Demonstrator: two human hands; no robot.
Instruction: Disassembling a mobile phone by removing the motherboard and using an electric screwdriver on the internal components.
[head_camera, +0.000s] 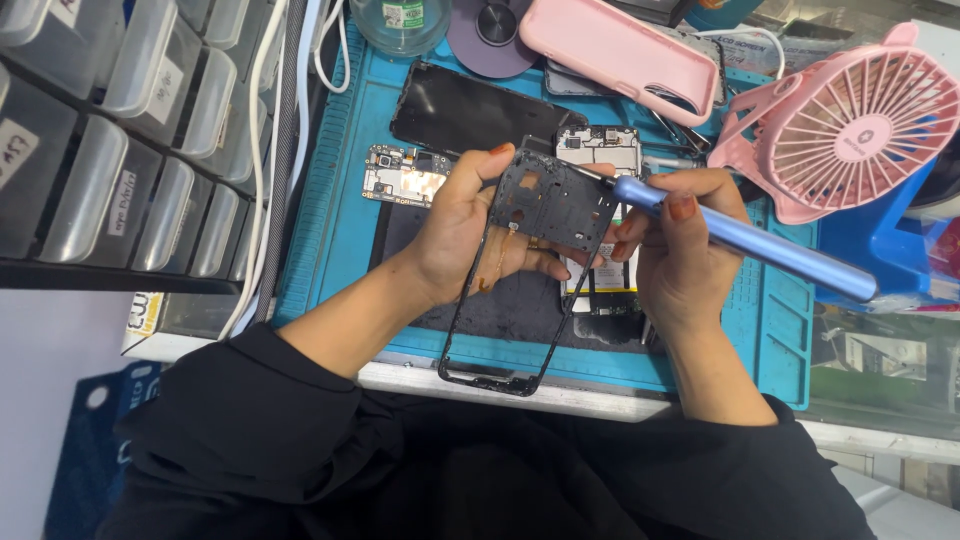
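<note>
black frame (530, 260) gripped in left hand (455, 235) mid-frame; right hand (680, 250) closed on blue driver (760, 245), tip at frame's top edge. unscrewing step prob; next needs steady tip seating.

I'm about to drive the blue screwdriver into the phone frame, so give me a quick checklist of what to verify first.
1. Left hand grips the black phone mid-frame firmly: ok.
2. Right hand holds the blue electric screwdriver: ok.
3. Bit tip meets the frame's top right corner: ok.
4. Bit seated in a screw head: cannot tell.
5. Loose circuit board on the blue mat lies apart from the frame: ok.
6. Pink fan stands off the tool's rear end: ok.
</note>
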